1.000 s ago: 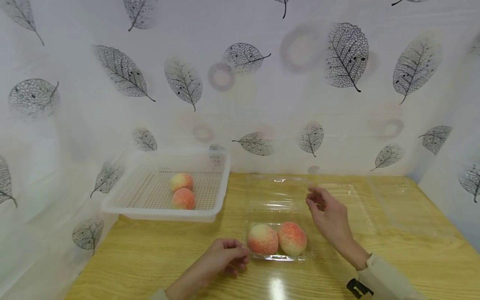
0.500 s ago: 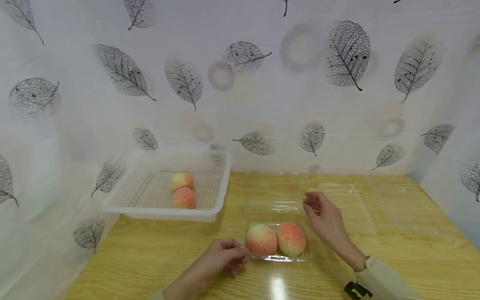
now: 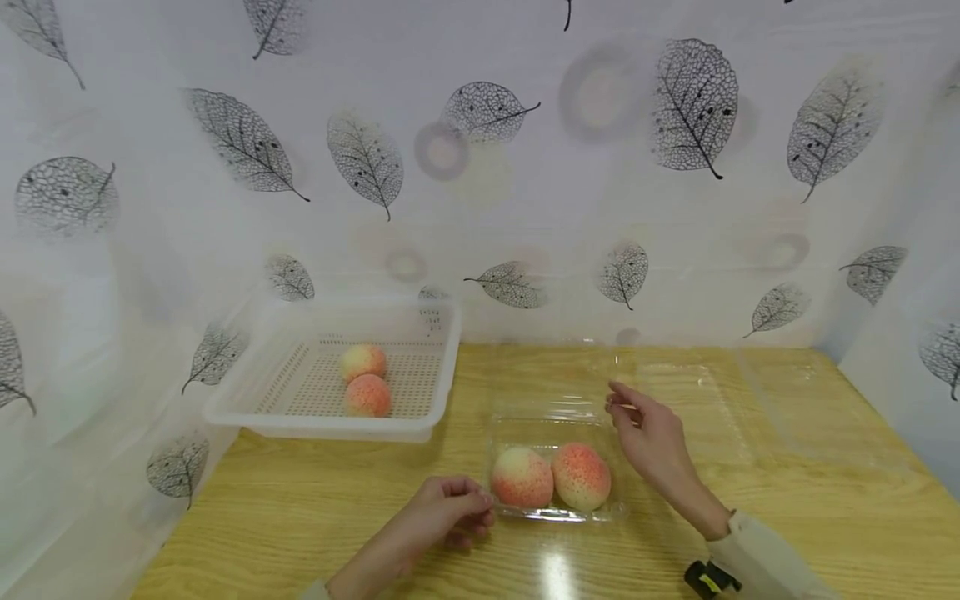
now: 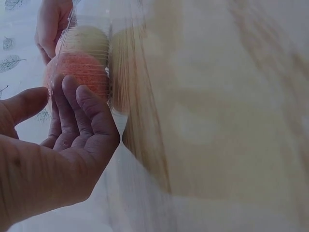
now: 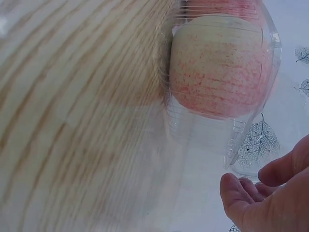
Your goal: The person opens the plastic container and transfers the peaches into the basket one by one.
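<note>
A clear plastic clamshell box (image 3: 558, 515) lies on the table with its lid (image 3: 551, 383) swung back. Two red-and-yellow peaches (image 3: 522, 478) sit side by side in its base. My left hand (image 3: 446, 510) pinches the near left corner of the box's rim between thumb and fingers. In the left wrist view the thumb (image 4: 31, 102) is on one side of that rim and the fingers on the other. My right hand (image 3: 654, 437) pinches the right edge of the lid near the hinge. In the right wrist view its fingertips (image 5: 231, 182) are at the clear plastic edge.
A white perforated basket (image 3: 330, 427) with two more peaches (image 3: 367, 395) stands at the back left of the wooden table (image 3: 300, 517). More clear plastic (image 3: 693, 408) lies at the back right. A leaf-patterned curtain (image 3: 517, 208) hangs behind the table.
My right hand has shifted slightly left and nearer, and the lid's far edge shows a little higher. The box has moved slightly left; my left hand keeps its place at the corner.
</note>
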A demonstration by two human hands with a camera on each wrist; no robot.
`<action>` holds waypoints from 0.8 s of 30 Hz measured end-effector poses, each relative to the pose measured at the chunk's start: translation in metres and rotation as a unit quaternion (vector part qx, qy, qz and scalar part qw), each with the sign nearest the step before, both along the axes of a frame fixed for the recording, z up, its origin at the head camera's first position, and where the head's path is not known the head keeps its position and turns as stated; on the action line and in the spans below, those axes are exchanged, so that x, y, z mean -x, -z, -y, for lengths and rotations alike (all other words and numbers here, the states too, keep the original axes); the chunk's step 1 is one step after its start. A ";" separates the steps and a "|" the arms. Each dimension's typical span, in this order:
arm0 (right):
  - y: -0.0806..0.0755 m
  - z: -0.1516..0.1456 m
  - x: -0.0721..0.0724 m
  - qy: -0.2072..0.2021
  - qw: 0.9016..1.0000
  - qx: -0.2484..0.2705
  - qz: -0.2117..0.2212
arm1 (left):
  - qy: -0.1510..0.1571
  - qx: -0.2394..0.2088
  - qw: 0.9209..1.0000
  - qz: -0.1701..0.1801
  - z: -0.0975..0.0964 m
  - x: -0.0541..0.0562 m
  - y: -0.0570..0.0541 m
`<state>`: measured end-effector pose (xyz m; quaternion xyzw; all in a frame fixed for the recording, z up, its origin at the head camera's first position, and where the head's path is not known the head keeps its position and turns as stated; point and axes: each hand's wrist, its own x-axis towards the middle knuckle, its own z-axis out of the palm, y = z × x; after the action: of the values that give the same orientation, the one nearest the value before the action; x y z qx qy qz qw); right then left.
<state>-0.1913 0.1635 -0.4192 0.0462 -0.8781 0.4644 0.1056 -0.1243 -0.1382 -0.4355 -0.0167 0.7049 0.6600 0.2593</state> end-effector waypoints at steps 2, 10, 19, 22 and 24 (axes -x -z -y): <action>0.000 0.001 0.001 0.008 1.000 0.002 -0.001 | 0.001 0.000 1.000 0.000 0.000 0.000 0.000; 0.000 0.003 0.004 0.035 0.998 0.029 0.032 | 0.004 0.005 1.000 0.002 -0.001 0.001 -0.001; 0.000 0.003 0.006 0.038 0.998 0.011 0.042 | 0.003 0.006 1.000 0.003 -0.001 0.001 -0.001; 0.000 0.004 0.005 0.034 0.998 0.004 0.048 | 0.003 0.004 1.000 0.004 0.000 0.001 0.000; 0.000 0.004 0.005 0.030 0.998 0.002 0.049 | 0.002 0.003 1.000 0.005 0.000 0.001 -0.001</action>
<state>-0.1963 0.1590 -0.4196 -0.0030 -0.8822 0.4647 0.0761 -0.1252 -0.1378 -0.4349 -0.0188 0.7055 0.6574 0.2640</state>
